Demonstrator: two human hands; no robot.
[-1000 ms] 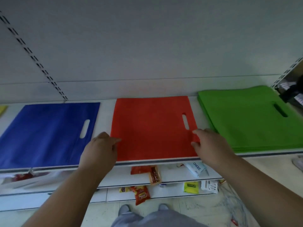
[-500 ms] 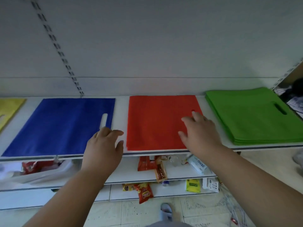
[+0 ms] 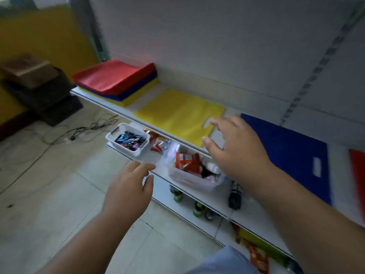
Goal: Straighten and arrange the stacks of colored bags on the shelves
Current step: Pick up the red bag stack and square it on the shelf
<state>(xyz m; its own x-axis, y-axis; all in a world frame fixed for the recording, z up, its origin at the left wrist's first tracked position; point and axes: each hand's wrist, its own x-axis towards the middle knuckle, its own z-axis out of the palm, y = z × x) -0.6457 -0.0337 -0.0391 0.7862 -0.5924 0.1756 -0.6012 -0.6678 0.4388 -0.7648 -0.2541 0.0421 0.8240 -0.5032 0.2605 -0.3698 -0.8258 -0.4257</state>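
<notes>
On the white shelf [image 3: 150,95] a yellow bag stack [image 3: 177,113] lies flat, with a blue stack [image 3: 286,147] to its right and a sliver of the red stack [image 3: 358,169] at the frame's right edge. At the shelf's far left sits a thick mixed pile [image 3: 116,80], red on top of blue and yellow. My right hand [image 3: 235,149] hovers with fingers spread over the yellow stack's right corner and holds nothing. My left hand [image 3: 128,188] hangs empty in front of the lower shelf, away from the bags.
The lower shelf carries a white basket of dark packets [image 3: 128,141], red snack packs [image 3: 158,143] and a clear tub [image 3: 193,171]. Bottles [image 3: 197,208] stand below. Cables [image 3: 85,129] trail on the tiled floor, and a cardboard box [image 3: 25,70] sits on black crates at left.
My view has swung left from the red and green stacks to the yellow one. Both hands have come off the red stack; the right one now reaches over the yellow stack.
</notes>
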